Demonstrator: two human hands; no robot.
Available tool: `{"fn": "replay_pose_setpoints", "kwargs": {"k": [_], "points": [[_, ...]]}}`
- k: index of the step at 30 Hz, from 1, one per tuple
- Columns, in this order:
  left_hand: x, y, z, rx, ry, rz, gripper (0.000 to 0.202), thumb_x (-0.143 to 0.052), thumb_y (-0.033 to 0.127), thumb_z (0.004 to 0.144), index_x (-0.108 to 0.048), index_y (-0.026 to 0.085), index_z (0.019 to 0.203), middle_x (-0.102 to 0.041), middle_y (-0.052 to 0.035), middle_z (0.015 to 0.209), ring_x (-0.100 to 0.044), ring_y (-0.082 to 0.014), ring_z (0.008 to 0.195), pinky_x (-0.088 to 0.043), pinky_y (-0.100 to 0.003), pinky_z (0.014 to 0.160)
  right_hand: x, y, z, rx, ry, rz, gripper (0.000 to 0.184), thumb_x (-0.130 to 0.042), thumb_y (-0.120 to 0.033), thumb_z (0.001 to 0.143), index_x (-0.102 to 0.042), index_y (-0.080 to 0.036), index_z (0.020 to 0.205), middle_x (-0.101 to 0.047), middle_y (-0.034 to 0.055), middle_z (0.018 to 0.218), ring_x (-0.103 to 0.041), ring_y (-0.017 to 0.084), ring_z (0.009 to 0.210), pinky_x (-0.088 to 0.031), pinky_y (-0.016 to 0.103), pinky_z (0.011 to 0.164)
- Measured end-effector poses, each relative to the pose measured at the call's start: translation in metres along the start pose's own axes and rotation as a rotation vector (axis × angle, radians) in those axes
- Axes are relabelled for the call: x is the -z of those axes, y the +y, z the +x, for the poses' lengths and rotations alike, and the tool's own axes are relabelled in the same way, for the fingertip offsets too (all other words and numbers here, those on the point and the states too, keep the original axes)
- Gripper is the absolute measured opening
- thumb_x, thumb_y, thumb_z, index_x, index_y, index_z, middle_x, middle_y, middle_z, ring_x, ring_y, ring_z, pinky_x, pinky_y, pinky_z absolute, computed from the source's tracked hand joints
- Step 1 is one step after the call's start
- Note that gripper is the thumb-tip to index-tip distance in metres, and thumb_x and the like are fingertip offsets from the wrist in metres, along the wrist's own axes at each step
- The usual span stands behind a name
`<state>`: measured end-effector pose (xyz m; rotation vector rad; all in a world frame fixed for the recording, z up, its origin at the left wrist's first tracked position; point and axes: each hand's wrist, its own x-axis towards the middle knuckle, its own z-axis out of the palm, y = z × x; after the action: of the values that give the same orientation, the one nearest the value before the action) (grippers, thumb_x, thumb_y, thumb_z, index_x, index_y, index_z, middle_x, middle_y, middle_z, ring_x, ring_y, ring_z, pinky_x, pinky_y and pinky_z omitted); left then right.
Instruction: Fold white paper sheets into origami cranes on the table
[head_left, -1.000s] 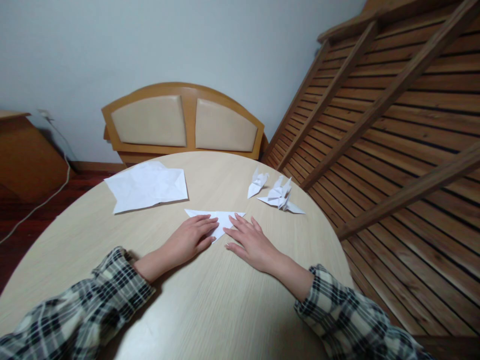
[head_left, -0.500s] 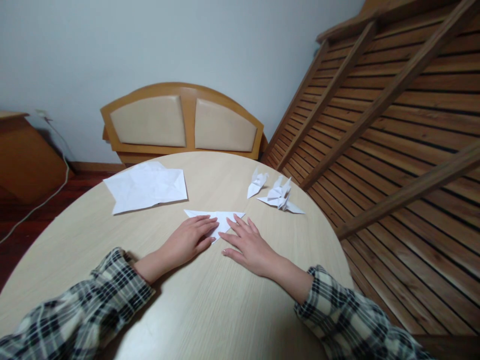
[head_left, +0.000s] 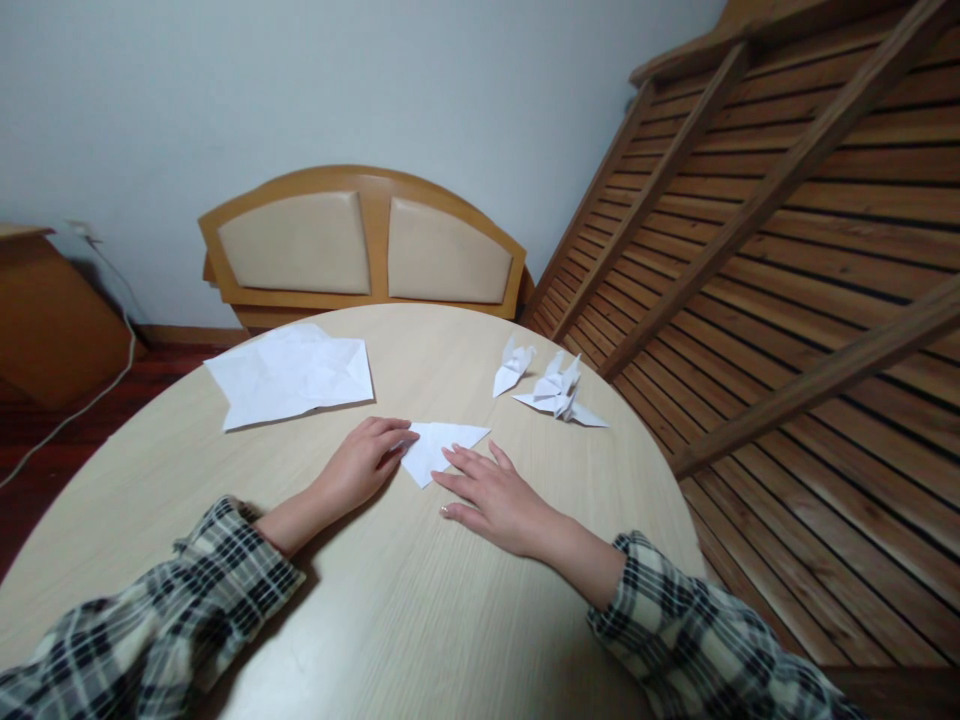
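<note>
A white folded sheet of paper (head_left: 433, 448), triangular with one point toward me, lies flat in the middle of the table. At its left corner my left hand (head_left: 364, 462) is closed, fingers together and bent over the edge, hiding that corner. My right hand (head_left: 495, 498) rests with fingers spread, the fingertips touching the paper's lower right edge. Farther right stand folded paper cranes: a single one (head_left: 514, 365) and a close cluster (head_left: 559, 390) whose count I cannot tell.
Creased white paper sheets (head_left: 292, 375) lie at the back left of the round wooden table (head_left: 405, 620). Behind the table stands a padded headboard (head_left: 379, 240). A slatted wooden frame (head_left: 787, 300) leans along the right side. A white cable (head_left: 90, 405) runs down at the left.
My left hand has slid left from the paper's middle to its left corner, and its fingers have bent. The right hand has shifted slightly, still on the paper.
</note>
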<state>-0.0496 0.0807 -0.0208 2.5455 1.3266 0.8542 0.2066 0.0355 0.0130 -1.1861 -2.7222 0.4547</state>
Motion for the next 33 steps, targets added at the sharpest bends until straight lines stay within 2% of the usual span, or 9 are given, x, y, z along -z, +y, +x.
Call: {"fn": "replay_pose_setpoints", "kwargs": {"k": [6,10,17,20,23,25,29,33], "points": [[0.002,-0.011,0.0,0.032,0.072,0.103,0.025,-0.052,0.028,0.095,-0.069,0.021,0.111,-0.069,-0.0112,0.117,-0.059,-0.0289,0.11,-0.05,-0.051,0.096,-0.001,0.001,0.0,0.0,0.013,0.012,0.048,-0.044,-0.053,0.1,-0.052,-0.031,0.142,-0.032,0.0056,0.161,-0.023,0.026,0.151,-0.01,0.06,0.121],[0.002,-0.021,0.0,0.072,0.126,0.198,0.027,-0.051,0.026,0.094,-0.067,0.021,0.116,-0.066,-0.0117,0.122,-0.056,-0.0304,0.117,-0.048,-0.052,0.098,0.001,0.0,0.0,-0.004,-0.004,0.042,0.047,-0.043,-0.052,0.1,-0.053,-0.031,0.141,-0.038,0.0046,0.158,-0.028,0.025,0.149,-0.01,0.062,0.12],[0.004,-0.034,0.002,0.157,0.16,0.23,0.03,-0.051,0.025,0.094,-0.065,0.021,0.12,-0.066,-0.0116,0.12,-0.059,-0.0285,0.109,-0.048,-0.05,0.097,0.003,0.0,0.001,0.006,0.015,0.037,0.043,-0.044,-0.05,0.1,-0.057,-0.033,0.137,-0.044,0.0047,0.154,-0.035,0.025,0.146,-0.011,0.06,0.12],[0.006,-0.033,0.003,0.161,0.17,0.227,0.03,-0.049,0.021,0.092,-0.065,0.02,0.118,-0.066,-0.0116,0.12,-0.059,-0.029,0.109,-0.048,-0.05,0.096,0.003,0.001,0.001,0.015,0.03,0.02,0.04,-0.044,-0.05,0.101,-0.06,-0.034,0.134,-0.049,0.0039,0.151,-0.039,0.025,0.143,-0.016,0.056,0.118],[0.009,-0.026,0.004,0.122,0.162,0.169,0.032,-0.047,0.016,0.09,-0.066,0.019,0.116,-0.066,-0.0118,0.118,-0.059,-0.0287,0.108,-0.05,-0.05,0.095,0.003,-0.001,0.001,0.027,0.062,-0.016,0.039,-0.045,-0.049,0.101,-0.062,-0.033,0.131,-0.053,0.0042,0.148,-0.044,0.024,0.138,-0.027,0.049,0.113],[0.013,-0.016,0.005,0.043,0.134,0.096,0.031,-0.047,0.017,0.091,-0.066,0.019,0.115,-0.065,-0.0121,0.119,-0.058,-0.0282,0.11,-0.049,-0.05,0.096,0.003,-0.003,0.0,0.036,0.079,-0.051,0.041,-0.046,-0.05,0.1,-0.061,-0.031,0.133,-0.053,0.0054,0.147,-0.048,0.025,0.134,-0.032,0.047,0.108],[0.018,0.012,0.003,-0.125,0.037,0.022,0.03,-0.045,0.018,0.094,-0.066,0.019,0.116,-0.068,-0.0112,0.116,-0.06,-0.0255,0.108,-0.05,-0.047,0.094,0.004,-0.007,0.0,0.036,0.08,-0.102,0.048,-0.048,-0.051,0.099,-0.057,-0.024,0.137,-0.052,0.0084,0.148,-0.05,0.028,0.128,-0.034,0.047,0.105],[0.016,0.033,-0.001,-0.2,-0.113,0.061,0.027,-0.055,0.033,0.095,-0.068,0.021,0.115,-0.067,-0.0103,0.123,-0.056,-0.0287,0.116,-0.047,-0.049,0.099,0.004,-0.005,0.001,0.036,0.098,-0.076,0.045,-0.048,-0.048,0.099,-0.059,-0.022,0.135,-0.056,0.0082,0.144,-0.051,0.027,0.126,-0.034,0.045,0.104]]}}
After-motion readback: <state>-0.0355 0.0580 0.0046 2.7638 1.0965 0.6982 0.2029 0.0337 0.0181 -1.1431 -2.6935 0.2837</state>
